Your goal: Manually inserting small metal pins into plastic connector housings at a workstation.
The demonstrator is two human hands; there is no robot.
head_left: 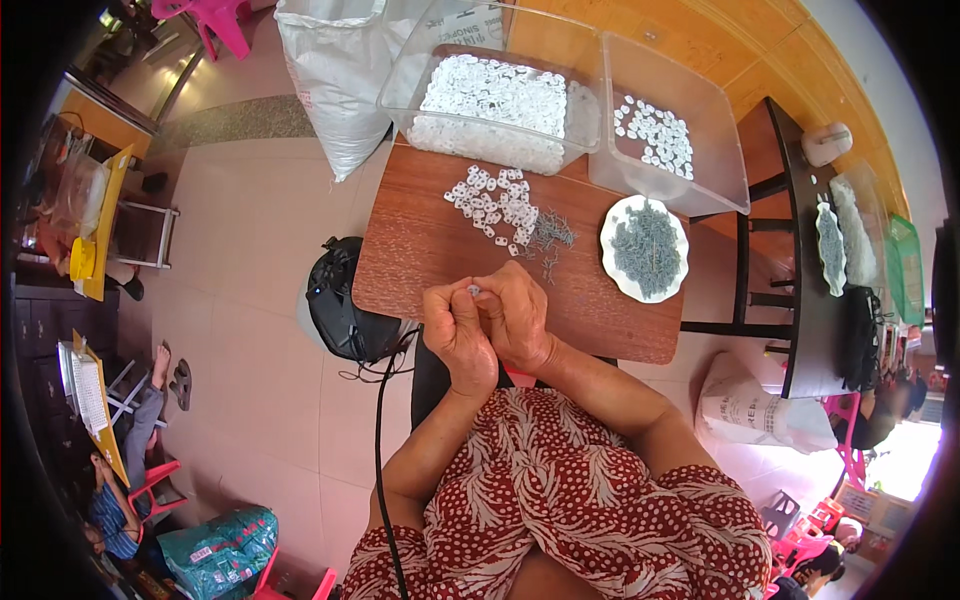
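Note:
My left hand (458, 335) and my right hand (518, 318) meet over the near edge of the brown table (420, 245). Both are closed, fingertips together around a small white plastic piece (474, 290) that shows dark spots. Fingers hide most of it. Just beyond lies a loose pile of small white plastic pieces with holes (490, 205). Beside that pile, small grey pins (550, 232), perhaps screws, are scattered on the wood. More such grey pins (645, 250) fill a white scalloped plate (609, 225) to the right.
At the table's far side stand a clear bin (400, 85) heaped with white pieces and another bin (715, 130) with fewer. A white sack (335, 80) stands beyond the left corner. A black bag (345, 310) sits left of the table, and a black cable (380, 450) runs past my left arm.

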